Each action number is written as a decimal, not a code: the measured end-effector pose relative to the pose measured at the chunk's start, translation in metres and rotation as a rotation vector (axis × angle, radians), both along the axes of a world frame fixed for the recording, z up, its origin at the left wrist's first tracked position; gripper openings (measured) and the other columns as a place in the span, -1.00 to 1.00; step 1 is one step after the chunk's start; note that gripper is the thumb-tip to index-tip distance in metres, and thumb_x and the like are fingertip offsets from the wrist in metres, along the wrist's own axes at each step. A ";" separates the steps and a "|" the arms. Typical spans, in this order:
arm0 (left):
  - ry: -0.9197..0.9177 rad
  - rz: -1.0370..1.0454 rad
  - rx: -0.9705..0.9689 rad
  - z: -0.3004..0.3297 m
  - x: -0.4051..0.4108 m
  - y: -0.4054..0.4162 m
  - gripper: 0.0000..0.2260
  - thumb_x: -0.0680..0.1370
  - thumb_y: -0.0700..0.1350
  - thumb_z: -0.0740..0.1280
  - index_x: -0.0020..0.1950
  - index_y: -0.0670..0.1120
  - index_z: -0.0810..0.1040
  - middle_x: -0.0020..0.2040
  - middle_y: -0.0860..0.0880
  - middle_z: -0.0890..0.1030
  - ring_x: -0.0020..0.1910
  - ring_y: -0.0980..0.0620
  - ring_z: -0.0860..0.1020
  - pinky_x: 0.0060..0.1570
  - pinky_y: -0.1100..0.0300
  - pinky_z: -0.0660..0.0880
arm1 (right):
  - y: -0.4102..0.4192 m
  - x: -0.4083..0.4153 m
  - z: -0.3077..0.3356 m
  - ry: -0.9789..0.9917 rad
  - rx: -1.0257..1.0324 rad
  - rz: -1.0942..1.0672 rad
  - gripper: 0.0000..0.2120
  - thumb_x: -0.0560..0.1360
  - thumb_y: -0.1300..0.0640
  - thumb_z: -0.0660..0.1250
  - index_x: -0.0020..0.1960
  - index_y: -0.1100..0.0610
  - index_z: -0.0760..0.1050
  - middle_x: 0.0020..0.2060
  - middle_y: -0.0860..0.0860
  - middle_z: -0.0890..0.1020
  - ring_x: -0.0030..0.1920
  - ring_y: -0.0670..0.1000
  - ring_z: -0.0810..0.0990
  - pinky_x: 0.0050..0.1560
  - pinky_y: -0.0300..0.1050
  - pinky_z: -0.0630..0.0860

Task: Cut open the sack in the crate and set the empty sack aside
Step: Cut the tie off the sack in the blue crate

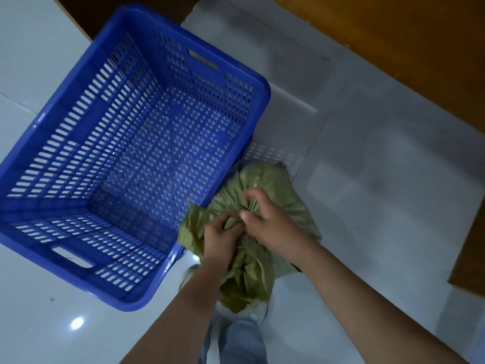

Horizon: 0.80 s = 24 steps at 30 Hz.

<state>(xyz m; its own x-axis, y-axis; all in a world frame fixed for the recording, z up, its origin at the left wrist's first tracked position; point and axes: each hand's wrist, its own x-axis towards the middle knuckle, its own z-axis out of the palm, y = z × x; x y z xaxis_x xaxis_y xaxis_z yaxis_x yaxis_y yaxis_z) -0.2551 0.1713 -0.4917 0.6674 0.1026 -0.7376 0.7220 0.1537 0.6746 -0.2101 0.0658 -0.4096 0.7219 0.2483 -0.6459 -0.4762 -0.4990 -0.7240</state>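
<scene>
A green woven sack (pixel 265 185) stands on the floor just right of the blue perforated crate (pixel 86 158), outside it. The sack is full and gathered at its neck. My left hand (pixel 223 237) grips the bunched neck fabric from the near side. My right hand (pixel 265 222) pinches the gathered top right beside it, fingers closed on the cloth. Loose sack fabric hangs down toward me below the hands. The crate's inside holds nothing that I can see. No cutting tool is in view.
The floor is glossy pale tile (pixel 380 179). Brown wooden furniture (pixel 406 48) runs along the far right, with another brown edge (pixel 469 271) at the right. My legs in blue jeans (pixel 236 340) stand below the sack.
</scene>
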 end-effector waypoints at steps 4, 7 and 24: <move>0.082 0.093 -0.076 0.003 -0.015 -0.009 -0.80 0.30 -0.24 0.48 -0.09 -0.21 0.65 -0.16 -0.24 0.66 -0.13 -0.15 0.60 -0.01 -0.06 0.57 | 0.034 0.057 0.025 -0.137 0.065 0.072 -0.64 0.61 0.09 0.13 0.38 0.03 0.20 -0.40 -0.02 0.37 -0.38 0.06 0.37 -0.29 -0.06 0.32; 0.062 0.038 -0.101 0.012 -0.001 -0.003 -0.77 0.29 -0.23 0.51 -0.08 -0.19 0.62 -0.14 -0.25 0.63 -0.13 -0.13 0.57 0.02 -0.07 0.55 | 0.027 0.053 0.017 -0.084 0.012 0.074 -0.67 0.60 0.11 0.14 0.35 0.09 0.25 -0.30 0.02 0.42 -0.30 0.06 0.41 -0.17 -0.05 0.35; -0.082 -0.301 0.074 0.021 0.008 0.025 -0.51 0.37 -0.25 0.51 0.24 -0.14 0.45 -0.12 0.03 0.60 -0.19 0.23 0.60 -0.13 0.34 0.55 | -0.007 -0.010 -0.049 0.049 -0.194 -0.191 -0.94 0.46 0.23 0.31 -0.16 0.22 0.52 -0.23 0.26 0.59 -0.22 0.14 0.55 -0.20 -0.06 0.43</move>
<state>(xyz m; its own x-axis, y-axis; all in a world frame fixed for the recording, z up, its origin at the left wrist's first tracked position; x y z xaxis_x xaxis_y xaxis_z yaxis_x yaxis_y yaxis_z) -0.2470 0.1966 -0.4710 0.7327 -0.0572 -0.6782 0.6705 -0.1098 0.7337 -0.2203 0.0585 -0.4582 0.7103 -0.0208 -0.7036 -0.6071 -0.5240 -0.5973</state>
